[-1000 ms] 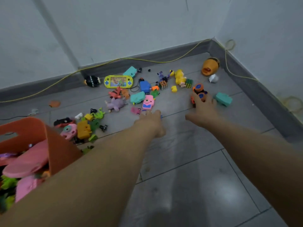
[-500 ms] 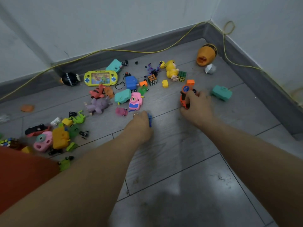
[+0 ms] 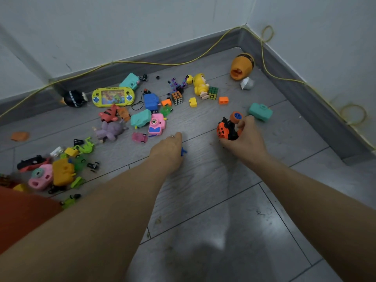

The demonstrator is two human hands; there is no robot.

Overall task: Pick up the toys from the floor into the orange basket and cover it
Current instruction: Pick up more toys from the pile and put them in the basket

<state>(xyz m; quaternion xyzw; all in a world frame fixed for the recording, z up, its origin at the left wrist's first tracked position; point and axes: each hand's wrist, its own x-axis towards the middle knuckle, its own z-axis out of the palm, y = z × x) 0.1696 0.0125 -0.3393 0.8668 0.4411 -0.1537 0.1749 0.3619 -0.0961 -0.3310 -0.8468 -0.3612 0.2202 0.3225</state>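
The toys lie scattered on the grey floor (image 3: 203, 200) across the upper half of the frame; the orange basket (image 3: 22, 216) shows at the lower left edge. The right hand (image 3: 243, 140) grips an orange-and-black toy car (image 3: 226, 130), right of centre. The left hand (image 3: 169, 152), fingers curled down, closes on a small blue toy (image 3: 183, 151) at centre.
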